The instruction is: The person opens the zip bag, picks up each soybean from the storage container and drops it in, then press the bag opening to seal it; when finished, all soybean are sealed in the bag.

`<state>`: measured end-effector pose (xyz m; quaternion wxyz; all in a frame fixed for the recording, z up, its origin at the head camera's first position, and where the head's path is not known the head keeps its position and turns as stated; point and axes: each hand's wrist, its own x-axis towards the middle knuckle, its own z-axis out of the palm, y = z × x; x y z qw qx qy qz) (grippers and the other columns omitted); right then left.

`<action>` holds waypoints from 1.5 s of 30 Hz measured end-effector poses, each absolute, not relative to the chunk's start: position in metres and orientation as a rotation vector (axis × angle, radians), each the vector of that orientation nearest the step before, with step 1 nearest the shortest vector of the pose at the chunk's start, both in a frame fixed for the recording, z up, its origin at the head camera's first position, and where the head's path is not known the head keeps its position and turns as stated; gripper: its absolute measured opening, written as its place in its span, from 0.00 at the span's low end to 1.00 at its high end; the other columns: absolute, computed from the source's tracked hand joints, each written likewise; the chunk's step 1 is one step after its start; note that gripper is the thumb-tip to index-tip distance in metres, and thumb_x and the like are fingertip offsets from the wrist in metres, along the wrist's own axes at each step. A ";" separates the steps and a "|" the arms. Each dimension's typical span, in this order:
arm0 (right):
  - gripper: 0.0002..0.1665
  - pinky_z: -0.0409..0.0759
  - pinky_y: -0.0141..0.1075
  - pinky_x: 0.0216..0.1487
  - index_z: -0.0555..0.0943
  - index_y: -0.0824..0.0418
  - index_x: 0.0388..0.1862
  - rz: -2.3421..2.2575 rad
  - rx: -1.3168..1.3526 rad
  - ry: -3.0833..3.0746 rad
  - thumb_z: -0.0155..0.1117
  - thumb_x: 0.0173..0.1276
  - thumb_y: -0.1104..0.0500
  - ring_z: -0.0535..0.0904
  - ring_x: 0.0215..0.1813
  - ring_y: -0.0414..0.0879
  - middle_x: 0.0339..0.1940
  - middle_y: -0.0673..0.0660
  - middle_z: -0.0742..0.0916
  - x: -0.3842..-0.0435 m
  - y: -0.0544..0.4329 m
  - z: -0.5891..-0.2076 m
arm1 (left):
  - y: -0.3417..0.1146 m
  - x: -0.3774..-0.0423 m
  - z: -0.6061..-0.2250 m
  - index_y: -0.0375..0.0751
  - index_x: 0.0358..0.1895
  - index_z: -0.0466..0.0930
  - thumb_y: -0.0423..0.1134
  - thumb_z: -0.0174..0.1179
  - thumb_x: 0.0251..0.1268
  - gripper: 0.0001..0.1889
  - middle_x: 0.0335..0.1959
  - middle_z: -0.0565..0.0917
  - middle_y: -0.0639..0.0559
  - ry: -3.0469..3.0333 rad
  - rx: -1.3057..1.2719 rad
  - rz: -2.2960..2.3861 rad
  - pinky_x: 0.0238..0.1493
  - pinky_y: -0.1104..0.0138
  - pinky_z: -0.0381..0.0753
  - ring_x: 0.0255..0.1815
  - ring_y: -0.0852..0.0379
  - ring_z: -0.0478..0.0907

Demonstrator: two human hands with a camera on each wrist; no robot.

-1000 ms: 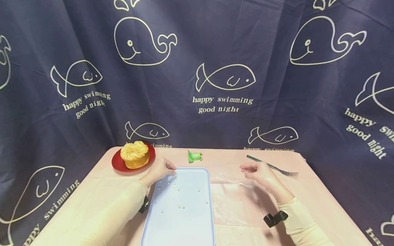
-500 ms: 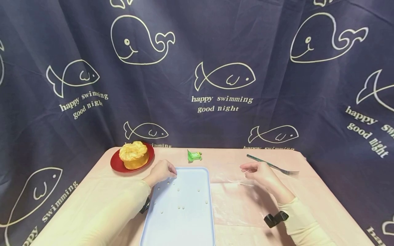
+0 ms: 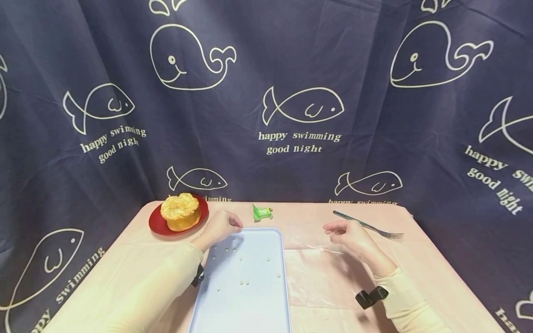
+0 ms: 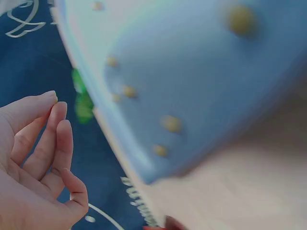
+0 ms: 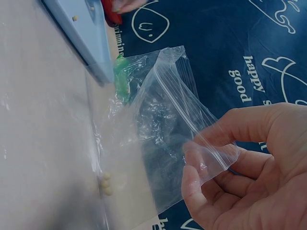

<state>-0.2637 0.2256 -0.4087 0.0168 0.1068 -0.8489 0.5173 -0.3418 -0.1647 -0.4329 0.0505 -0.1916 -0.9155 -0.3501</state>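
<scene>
My left hand is at the far left corner of the blue tray, raised over its rim. Between thumb and fingertip it pinches a small yellow soybean, of which only a sliver shows. Several more soybeans lie scattered on the tray. To the right of the tray, my right hand pinches one side of the mouth of a clear zip bag between thumb and fingers. A few soybeans sit low in the bag, whose mouth gapes slightly.
A red plate with a round golden bread stands at the back left. Behind the tray lies a small green packet. A fork rests beyond my right hand. A dark printed curtain hangs behind the table.
My left hand has lifted from the tray's far left corner, moving slightly up and right with a soybean in its fingertips. My right hand stays in place holding the bag.
</scene>
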 end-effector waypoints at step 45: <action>0.23 0.82 0.31 0.40 0.80 0.81 0.53 1.627 0.356 -2.614 0.64 0.55 0.75 0.85 0.43 0.55 0.44 0.70 0.88 -0.262 0.225 -0.409 | -0.018 -0.315 -0.393 0.43 0.40 0.91 0.32 0.73 0.58 0.07 0.34 0.89 0.60 -2.583 -0.997 -1.278 0.40 0.71 0.79 0.35 0.66 0.80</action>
